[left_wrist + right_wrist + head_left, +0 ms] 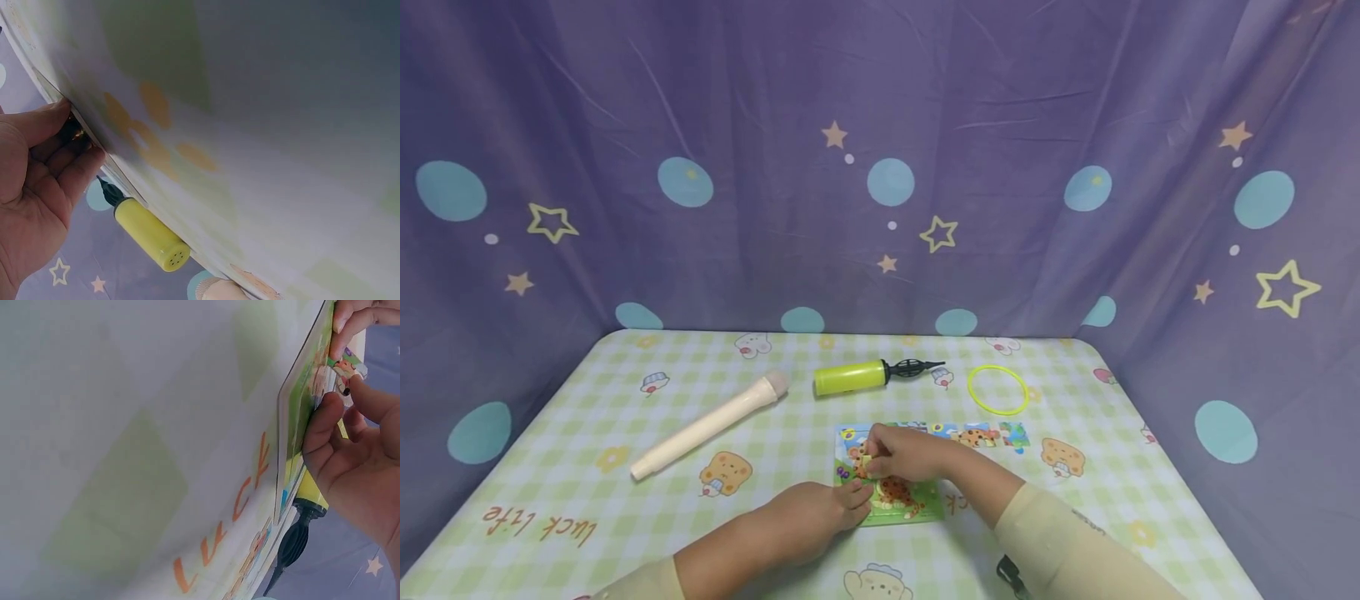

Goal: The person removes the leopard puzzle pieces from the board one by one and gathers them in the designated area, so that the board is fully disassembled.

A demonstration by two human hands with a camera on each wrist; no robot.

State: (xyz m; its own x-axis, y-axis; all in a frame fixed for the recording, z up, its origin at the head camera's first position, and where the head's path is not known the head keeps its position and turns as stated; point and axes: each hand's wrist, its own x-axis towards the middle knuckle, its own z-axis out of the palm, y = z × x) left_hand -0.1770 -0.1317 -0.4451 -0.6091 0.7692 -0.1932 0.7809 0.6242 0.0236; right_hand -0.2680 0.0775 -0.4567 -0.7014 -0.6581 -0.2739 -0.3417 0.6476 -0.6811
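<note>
A jigsaw puzzle board (pixel 889 517) with a spotted leopard picture lies on the table in front of the person. At its lower left edge the left hand (pixel 812 517) rests, fingertips on the board. Over the upper part of the puzzle, the right hand (pixel 913 454) pinches a small puzzle piece (pixel 345 376) between thumb and fingers, held tilted up off the picture. Several puzzle pieces (pixel 1015 433) lie in a row just right of the board. The right hand hides part of the board and row in the head view.
Behind the board lies a yellow-green hand pump (pixel 850 377) with a black nozzle. A pale microphone-shaped stick (pixel 707 427) lies to the left, a yellow ring (pixel 997 390) at back right. A dark object (pixel 1011 573) is near the right sleeve. A purple curtain (pixel 775 233) hangs behind the table.
</note>
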